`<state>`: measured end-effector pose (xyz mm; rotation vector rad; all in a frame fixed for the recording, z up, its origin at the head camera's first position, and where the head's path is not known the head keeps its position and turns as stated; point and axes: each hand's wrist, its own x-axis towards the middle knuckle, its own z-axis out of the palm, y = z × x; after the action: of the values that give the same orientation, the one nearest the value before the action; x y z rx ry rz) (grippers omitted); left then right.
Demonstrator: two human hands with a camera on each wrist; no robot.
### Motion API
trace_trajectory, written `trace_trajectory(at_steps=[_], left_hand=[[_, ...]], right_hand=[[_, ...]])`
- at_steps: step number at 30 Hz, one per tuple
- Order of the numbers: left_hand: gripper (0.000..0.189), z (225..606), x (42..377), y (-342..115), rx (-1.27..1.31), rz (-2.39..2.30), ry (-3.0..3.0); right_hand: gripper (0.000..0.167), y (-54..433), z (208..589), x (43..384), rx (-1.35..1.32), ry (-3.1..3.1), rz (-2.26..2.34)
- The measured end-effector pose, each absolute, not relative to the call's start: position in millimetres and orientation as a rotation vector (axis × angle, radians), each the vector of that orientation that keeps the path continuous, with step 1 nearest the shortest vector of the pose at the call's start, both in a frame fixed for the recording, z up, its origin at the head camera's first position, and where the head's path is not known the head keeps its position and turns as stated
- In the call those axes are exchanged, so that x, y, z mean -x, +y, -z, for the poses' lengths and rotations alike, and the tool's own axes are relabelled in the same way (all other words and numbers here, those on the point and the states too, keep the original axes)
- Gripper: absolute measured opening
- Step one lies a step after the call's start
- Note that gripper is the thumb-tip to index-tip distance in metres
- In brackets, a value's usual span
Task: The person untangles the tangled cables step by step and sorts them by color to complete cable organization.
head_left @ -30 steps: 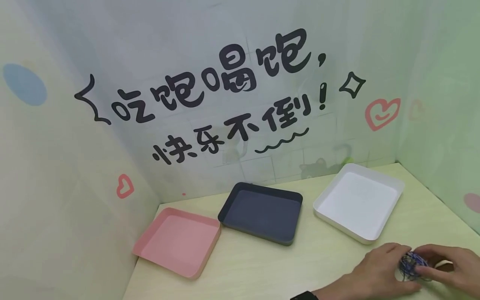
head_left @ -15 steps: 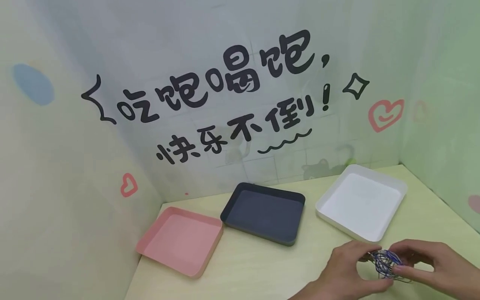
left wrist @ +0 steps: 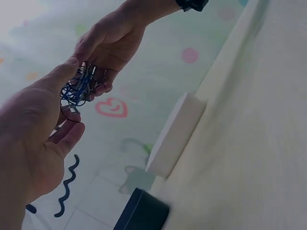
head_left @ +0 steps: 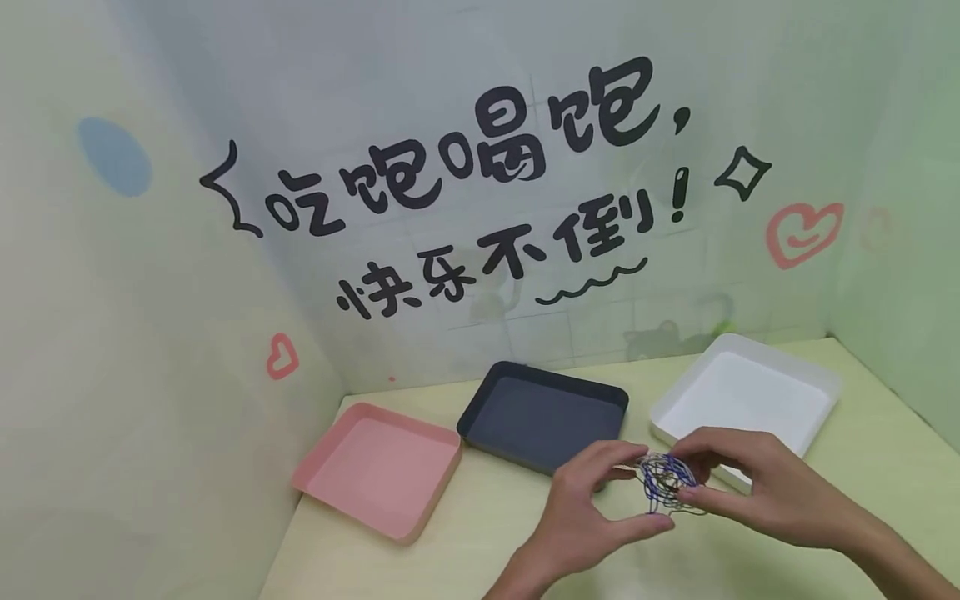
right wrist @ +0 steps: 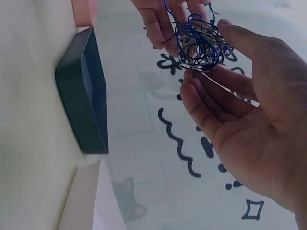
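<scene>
A loose ball of tangled thin wires (head_left: 665, 482), blue, whitish and dark, is held up between both hands above the table. My left hand (head_left: 581, 504) has its fingertips on the ball's left side and its thumb below it. From the right, my right hand (head_left: 780, 492) pinches the ball between thumb and fingers. The right wrist view shows the tangle (right wrist: 201, 45) at the right fingertips, with left fingers (right wrist: 152, 26) behind it. In the left wrist view the wires (left wrist: 79, 86) lie between the two hands.
A pink tray (head_left: 382, 471), a dark blue tray (head_left: 543, 417) and a white tray (head_left: 750, 392) stand along the back of the pale table (head_left: 480, 542). The hands partly cover the white tray. Printed wall sheets (head_left: 420, 333) rise behind and at both sides.
Both hands have lifted the wire ball and carried it left, from the table's front right to in front of the dark blue and white trays. The head view has shifted slightly.
</scene>
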<state>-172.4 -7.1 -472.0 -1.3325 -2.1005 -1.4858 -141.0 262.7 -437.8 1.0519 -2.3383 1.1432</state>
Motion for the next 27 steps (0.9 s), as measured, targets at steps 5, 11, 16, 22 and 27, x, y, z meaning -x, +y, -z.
trace_trajectory(at_steps=[5,11,16,22,27], left_hand=[[0.067,462,187,-36,1.316,1.797,-2.07],[0.057,455,197,-57,1.167,2.293,-2.115],[0.052,458,202,-61,1.051,2.493,-2.086],[0.044,459,205,-59,0.97,2.44,-2.048],[0.046,458,207,-58,0.943,2.377,-1.992]], right_hand=[[0.051,229,427,162,-1.08,-2.245,-1.158],[0.05,198,423,177,-1.049,-2.217,-1.086],[0.054,183,427,185,-1.069,-2.162,-1.053],[0.057,172,431,187,-1.052,-2.135,-1.012],[0.066,170,432,187,-1.022,-2.156,-0.972]])
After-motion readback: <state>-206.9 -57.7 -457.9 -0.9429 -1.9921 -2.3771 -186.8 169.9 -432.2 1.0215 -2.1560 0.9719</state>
